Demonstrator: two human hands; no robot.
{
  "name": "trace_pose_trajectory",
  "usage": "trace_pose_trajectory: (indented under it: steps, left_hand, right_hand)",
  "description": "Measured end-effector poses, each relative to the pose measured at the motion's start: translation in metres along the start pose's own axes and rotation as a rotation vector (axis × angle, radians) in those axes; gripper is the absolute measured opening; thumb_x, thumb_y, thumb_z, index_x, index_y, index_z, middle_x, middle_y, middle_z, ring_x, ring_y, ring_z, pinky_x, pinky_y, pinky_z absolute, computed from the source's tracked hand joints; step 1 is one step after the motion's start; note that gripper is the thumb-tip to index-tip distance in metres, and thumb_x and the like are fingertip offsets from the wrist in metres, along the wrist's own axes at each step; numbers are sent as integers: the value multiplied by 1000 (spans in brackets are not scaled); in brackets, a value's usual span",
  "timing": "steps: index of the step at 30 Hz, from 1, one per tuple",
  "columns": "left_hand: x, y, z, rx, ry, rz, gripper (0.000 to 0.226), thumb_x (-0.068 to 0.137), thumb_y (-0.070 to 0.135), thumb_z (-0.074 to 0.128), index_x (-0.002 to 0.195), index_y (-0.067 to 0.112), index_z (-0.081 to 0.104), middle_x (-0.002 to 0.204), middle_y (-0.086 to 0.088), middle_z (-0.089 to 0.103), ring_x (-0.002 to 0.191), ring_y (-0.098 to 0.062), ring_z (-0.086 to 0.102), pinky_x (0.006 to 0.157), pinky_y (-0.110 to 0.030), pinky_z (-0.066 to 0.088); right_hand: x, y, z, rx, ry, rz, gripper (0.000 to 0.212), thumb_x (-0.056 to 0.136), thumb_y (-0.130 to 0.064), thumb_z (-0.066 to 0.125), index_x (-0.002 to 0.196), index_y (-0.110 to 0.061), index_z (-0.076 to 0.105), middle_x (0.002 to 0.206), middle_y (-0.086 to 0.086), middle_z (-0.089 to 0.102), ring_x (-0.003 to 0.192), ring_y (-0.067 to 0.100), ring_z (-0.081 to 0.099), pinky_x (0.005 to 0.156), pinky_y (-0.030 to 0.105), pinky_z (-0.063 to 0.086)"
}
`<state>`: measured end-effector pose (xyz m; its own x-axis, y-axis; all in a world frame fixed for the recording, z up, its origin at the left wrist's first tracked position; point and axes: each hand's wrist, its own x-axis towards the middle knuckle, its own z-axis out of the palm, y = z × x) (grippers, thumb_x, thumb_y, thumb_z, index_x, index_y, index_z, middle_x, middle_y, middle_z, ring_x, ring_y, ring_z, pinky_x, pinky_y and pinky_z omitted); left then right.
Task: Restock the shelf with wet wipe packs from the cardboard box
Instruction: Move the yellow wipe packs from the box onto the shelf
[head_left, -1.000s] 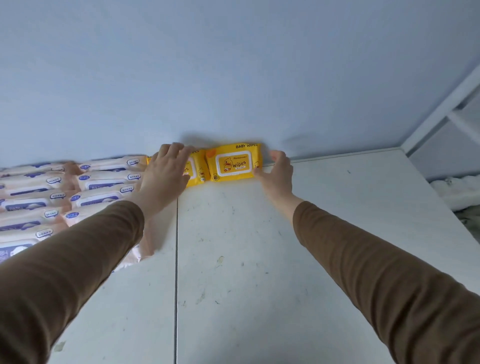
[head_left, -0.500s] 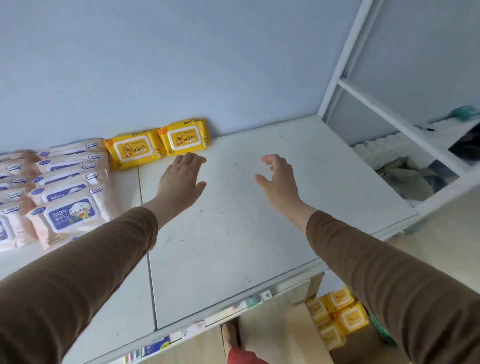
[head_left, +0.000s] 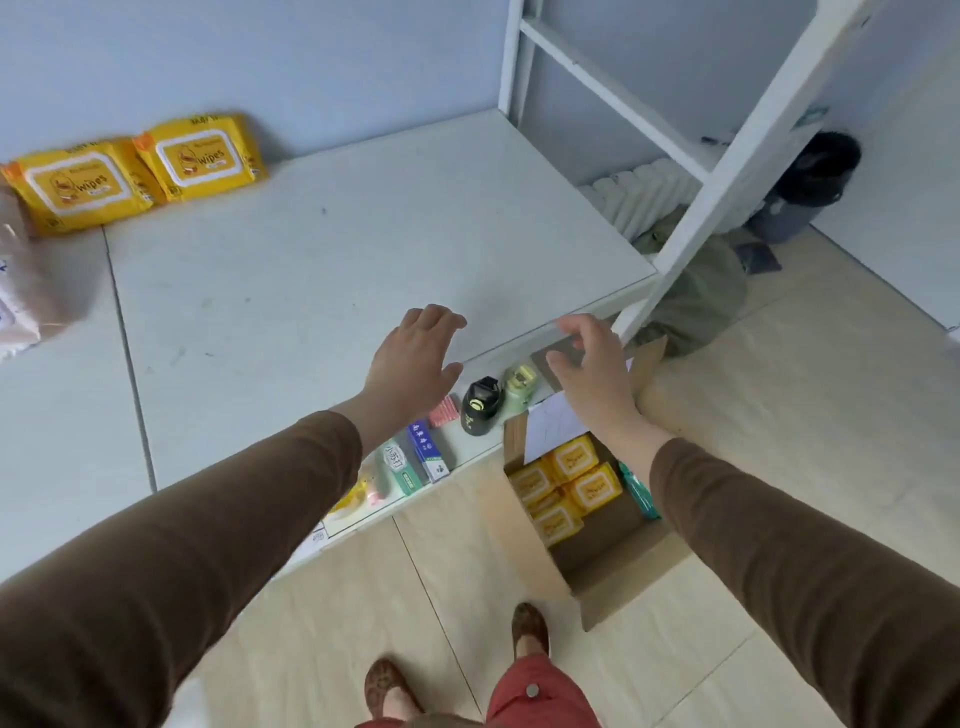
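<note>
Both hands hang empty above the front edge of the white shelf. The left hand has its fingers spread and straight — a slack, unclosed grip on nothing — over the shelf's front edge. The right hand is just off the shelf's front right corner, fingers loosely bent with the thumb apart, holding nothing either.

Two yellow wet wipe packs lie side by side at the shelf's back edge, against the blue wall, touching each other. At the far left edge a pale pink pack shows, blurred.

The cardboard box stands open on the floor below the shelf's front right corner, under the right forearm. Several more yellow packs are stacked inside it, with a green pack at their right.

On a lower shelf, a black bottle and small boxes stand in a row — just left of the box.
</note>
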<state>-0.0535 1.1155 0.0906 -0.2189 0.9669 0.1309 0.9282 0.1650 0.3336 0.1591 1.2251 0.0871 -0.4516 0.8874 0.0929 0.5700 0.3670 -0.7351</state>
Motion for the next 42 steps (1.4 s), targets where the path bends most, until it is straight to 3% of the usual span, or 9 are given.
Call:
trace_pose_trajectory:
  steps: [5, 11, 18, 25, 29, 33, 35, 38, 42]
  left_hand:
    - [8, 65, 70, 9, -36, 90, 45, 81, 19, 65, 126, 19, 59, 130, 1, 55, 126, -27, 43, 100, -45, 44]
    - [10, 136, 161, 79, -71, 318, 42, 82, 15, 62, 124, 18, 62, 144, -6, 50, 136, -29, 39, 106, -46, 40]
    - [-7, 163, 301, -44, -430, -112, 52, 87, 13, 55, 138, 18, 47, 144, 1, 42, 135, -21, 32, 107, -35, 35]
    - [-19, 148, 450, 32, -630, -286, 55, 89, 11, 57, 139, 20, 39, 137, -1, 42, 126, -23, 41, 97, -34, 45]
    - [-22, 133, 524, 56, -680, -429, 53, 87, 15, 62, 135, 15, 41, 137, -6, 43, 128, -26, 41, 91, -36, 48]
    - [-27, 121, 578, 125, -728, -443, 58, 86, 19, 66, 137, 13, 39, 137, -8, 42, 126, -27, 43, 93, -37, 47]
    - [-32, 115, 601, 142, -738, -415, 67, 83, 25, 69, 139, 14, 36, 135, -8, 43, 124, -27, 43, 95, -37, 44]
    - [-37, 107, 626, 104, -767, -448, 87, 74, 36, 80, 143, 16, 32, 137, -6, 41, 126, -27, 42, 102, -39, 41]
    - [-39, 99, 648, 139, -726, -463, 82, 73, 32, 80, 140, 18, 34, 134, -7, 45, 122, -28, 46, 98, -39, 43]
  right_hand:
    - [-19, 91, -29, -19, -73, 91, 35, 94, -18, 61, 127, -20, 52, 124, -2, 52, 111, 17, 50, 95, 34, 46]
    - [-32, 218, -37, -65, -257, 273, 34, 92, -19, 65, 124, -19, 54, 122, 0, 57, 111, 20, 56, 94, 39, 49]
    - [-39, 346, -9, -79, -438, 481, 41, 91, -20, 67, 129, -14, 53, 126, 4, 59, 110, 21, 61, 93, 38, 49]
    - [-36, 458, 49, -71, -548, 716, 56, 89, -22, 71, 139, -11, 47, 140, 8, 54, 126, 24, 54, 101, 35, 45]
    - [-26, 516, 85, -135, -550, 723, 44, 88, -17, 71, 127, -6, 55, 119, 5, 62, 113, 20, 59, 86, 27, 40]
    - [-12, 564, 124, -187, -569, 702, 41, 85, -25, 75, 119, -9, 59, 113, 5, 65, 107, 24, 64, 84, 31, 49]
    - [-7, 587, 144, -214, -588, 701, 55, 82, -37, 76, 124, -9, 56, 116, 6, 63, 107, 25, 64, 86, 36, 53]
    - [-4, 609, 169, -228, -611, 746, 78, 81, -44, 77, 141, -7, 42, 137, 16, 54, 126, 35, 55, 98, 41, 49]
    - [-1, 629, 192, -185, -622, 776, 106, 72, -48, 84, 151, -10, 24, 149, 16, 44, 136, 33, 45, 108, 42, 42]
